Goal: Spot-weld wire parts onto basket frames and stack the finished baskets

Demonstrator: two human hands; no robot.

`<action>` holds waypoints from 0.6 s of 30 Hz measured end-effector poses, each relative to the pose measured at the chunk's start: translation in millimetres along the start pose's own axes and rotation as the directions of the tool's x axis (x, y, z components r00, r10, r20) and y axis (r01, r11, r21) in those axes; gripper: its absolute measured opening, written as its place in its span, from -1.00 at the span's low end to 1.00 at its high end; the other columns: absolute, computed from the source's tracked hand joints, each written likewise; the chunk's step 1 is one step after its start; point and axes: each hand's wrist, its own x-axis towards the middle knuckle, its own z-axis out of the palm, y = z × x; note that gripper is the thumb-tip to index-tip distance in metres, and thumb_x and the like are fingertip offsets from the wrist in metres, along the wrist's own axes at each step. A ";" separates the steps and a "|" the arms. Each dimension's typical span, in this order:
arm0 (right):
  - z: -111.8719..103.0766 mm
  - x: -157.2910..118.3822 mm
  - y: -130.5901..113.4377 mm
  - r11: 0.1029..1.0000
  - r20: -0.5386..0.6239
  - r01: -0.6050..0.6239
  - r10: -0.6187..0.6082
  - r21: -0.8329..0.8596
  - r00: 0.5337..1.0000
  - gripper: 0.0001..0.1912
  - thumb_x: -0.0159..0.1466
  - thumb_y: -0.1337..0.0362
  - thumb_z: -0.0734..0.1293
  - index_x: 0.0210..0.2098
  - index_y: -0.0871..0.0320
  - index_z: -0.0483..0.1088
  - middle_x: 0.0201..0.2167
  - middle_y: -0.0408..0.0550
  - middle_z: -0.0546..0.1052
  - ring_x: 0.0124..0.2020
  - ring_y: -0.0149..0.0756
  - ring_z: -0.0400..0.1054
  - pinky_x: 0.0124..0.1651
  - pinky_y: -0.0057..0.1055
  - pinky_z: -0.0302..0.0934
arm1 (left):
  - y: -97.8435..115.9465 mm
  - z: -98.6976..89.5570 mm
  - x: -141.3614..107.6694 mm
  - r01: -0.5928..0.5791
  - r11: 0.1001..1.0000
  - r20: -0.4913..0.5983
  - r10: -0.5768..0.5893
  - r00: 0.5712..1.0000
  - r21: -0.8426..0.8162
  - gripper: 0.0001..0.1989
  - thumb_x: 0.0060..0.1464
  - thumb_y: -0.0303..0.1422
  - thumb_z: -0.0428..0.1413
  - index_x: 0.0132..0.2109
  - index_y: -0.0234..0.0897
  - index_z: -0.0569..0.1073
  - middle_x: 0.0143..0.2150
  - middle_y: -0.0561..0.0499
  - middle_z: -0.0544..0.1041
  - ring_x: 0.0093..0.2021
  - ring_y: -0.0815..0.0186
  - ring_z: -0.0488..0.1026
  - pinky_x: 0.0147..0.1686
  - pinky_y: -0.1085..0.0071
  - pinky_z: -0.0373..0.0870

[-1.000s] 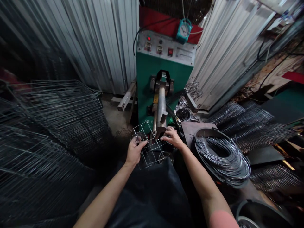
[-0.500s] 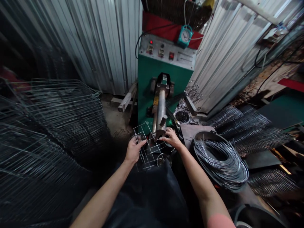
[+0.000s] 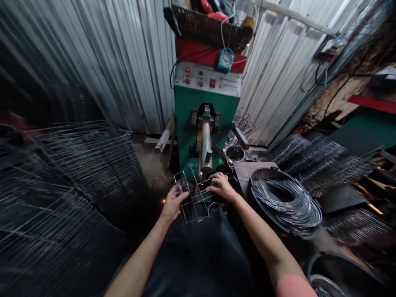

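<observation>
My left hand [image 3: 173, 202] is closed on the left side of a small welded wire grid [image 3: 194, 203], thumb on top. The grid lies tilted under the tip of a spot welder's thick metal arm [image 3: 206, 150]. My right hand [image 3: 221, 185] is just right of that tip, its fingers pinched on a thin wire at the grid's right side; whether this wire is loose or joined is unclear. Below the grid, over my lap, is a round dish [image 3: 217, 209], its contents too dark to tell. Small orange glows show beside my left hand.
The green welder cabinet [image 3: 187, 123] stands ahead, with a wicker basket [image 3: 210, 27] on top. Stacked wire racks [image 3: 93, 152] fill the left. On the right are a tub of cut wires [image 3: 286, 206] and piled wire panels [image 3: 321, 156]. Corrugated metal walls enclose the back.
My view has tilted up, bringing the basket into sight. The grid has shifted slightly under the welder tip, with both hands still on it. Orange glows have appeared by my left hand.
</observation>
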 end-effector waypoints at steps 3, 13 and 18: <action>-6.9 -39.7 -22.4 0.995 -0.034 0.098 -0.098 -0.008 0.995 -0.76 0.10 0.13 0.41 -0.26 0.07 0.46 -0.04 0.01 0.44 0.04 -0.08 0.15 0.02 -0.10 0.01 | 10.0 -23.1 -33.0 0.005 1.000 0.060 -0.005 0.998 -0.003 -0.67 -0.33 -0.42 0.30 -0.47 -0.27 0.26 -0.59 0.22 0.25 -0.53 0.52 0.26 -0.30 0.52 0.32; -77.2 -110.1 -45.7 0.912 -0.413 0.134 0.042 0.388 0.910 -0.57 0.20 0.05 0.24 0.02 0.05 0.30 -0.24 -0.04 0.50 -0.18 -0.18 0.37 -0.11 -0.23 0.25 | 68.5 -77.8 -101.4 -0.009 0.956 -0.128 -0.030 0.991 -0.293 -0.63 -0.37 -0.30 0.33 -0.32 -0.19 0.42 -0.60 0.18 0.32 -0.49 0.40 0.37 -0.11 0.20 0.41; -87.2 -105.1 -95.6 0.928 -0.702 0.255 0.008 0.270 0.712 -0.72 0.24 0.05 0.20 -0.20 0.05 0.41 -0.35 -0.06 0.47 -0.30 -0.23 0.36 -0.22 -0.28 0.26 | 60.7 -79.3 -101.7 0.012 0.957 0.105 0.019 0.994 -0.290 -0.63 -0.31 -0.19 0.30 -0.30 -0.25 0.48 -0.57 0.12 0.37 -0.42 0.34 0.40 0.00 0.08 0.32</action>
